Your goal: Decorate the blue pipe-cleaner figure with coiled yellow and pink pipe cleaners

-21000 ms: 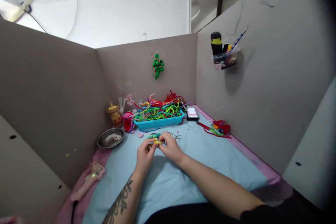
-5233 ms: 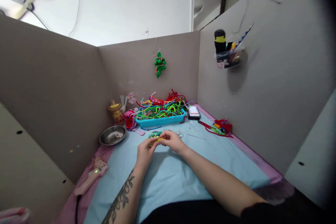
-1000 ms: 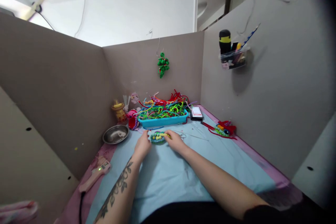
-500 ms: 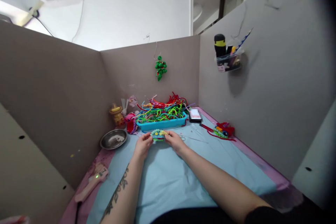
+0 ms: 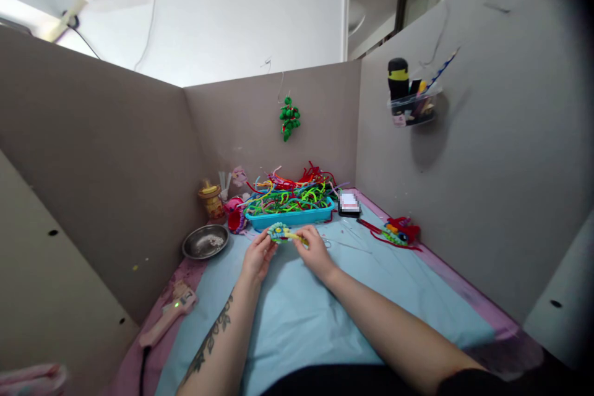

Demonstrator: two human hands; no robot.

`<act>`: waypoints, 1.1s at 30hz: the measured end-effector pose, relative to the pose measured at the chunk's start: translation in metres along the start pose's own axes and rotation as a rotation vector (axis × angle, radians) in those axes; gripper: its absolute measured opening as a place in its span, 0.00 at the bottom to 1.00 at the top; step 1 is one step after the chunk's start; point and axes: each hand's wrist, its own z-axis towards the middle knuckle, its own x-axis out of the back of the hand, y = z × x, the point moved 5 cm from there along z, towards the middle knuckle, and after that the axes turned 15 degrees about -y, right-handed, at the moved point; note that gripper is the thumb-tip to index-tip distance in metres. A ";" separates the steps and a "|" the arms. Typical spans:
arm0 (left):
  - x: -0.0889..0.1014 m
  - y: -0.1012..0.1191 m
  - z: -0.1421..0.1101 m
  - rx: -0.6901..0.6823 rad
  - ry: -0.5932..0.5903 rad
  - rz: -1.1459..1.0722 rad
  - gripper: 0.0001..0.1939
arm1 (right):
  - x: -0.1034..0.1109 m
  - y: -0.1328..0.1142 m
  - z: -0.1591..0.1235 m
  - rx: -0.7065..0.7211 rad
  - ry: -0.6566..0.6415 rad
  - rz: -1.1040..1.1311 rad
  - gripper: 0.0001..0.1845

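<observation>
Between the hands, head view: a blue-green piece [image 5: 277, 232], dotted with yellow, appears raised off the pale blue cloth [image 5: 297, 328].
Left hand: fingers of the left hand [image 5: 258, 255] grasp the piece by its near-left side, thumb and fingertips against the edge.
Right hand: fingertips of the right hand [image 5: 317, 253] pinch a yellow strip [image 5: 297, 237] that reaches across from the piece.
Piece: at the left hand's fingertips, just left of the right hand and apart from its fingers, linked by the strip.
Strip: working it against the piece looks like the step in hand; a firm left grip close to where the two meet should serve best, with the right guiding in short, even moves. A hard tug would likely kink the soft strip or twist the piece.
Scissors: a pair of scissors [image 5: 327, 244] lies just beyond the right hand, only the handle clear to see.
Tray: the blue tray [image 5: 292, 218], heaped with coloured stems [image 5: 292, 196], sits just beyond both hands.
Glue gun: the pink glue gun [image 5: 167, 317] rests well left of the left hand.
</observation>
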 end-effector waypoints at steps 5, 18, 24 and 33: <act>-0.011 -0.002 -0.003 -0.039 -0.101 0.037 0.22 | -0.007 -0.020 -0.005 0.081 -0.083 -0.194 0.04; -0.028 -0.005 -0.007 -0.126 -0.078 0.094 0.28 | -0.012 -0.013 -0.002 0.019 -0.091 -0.202 0.05; -0.012 0.005 -0.005 -0.176 -0.024 0.045 0.21 | -0.014 0.000 -0.001 -0.103 -0.080 0.192 0.17; 0.001 0.006 0.001 -0.174 -0.027 0.036 0.20 | -0.018 0.004 0.002 -0.106 -0.094 0.614 0.15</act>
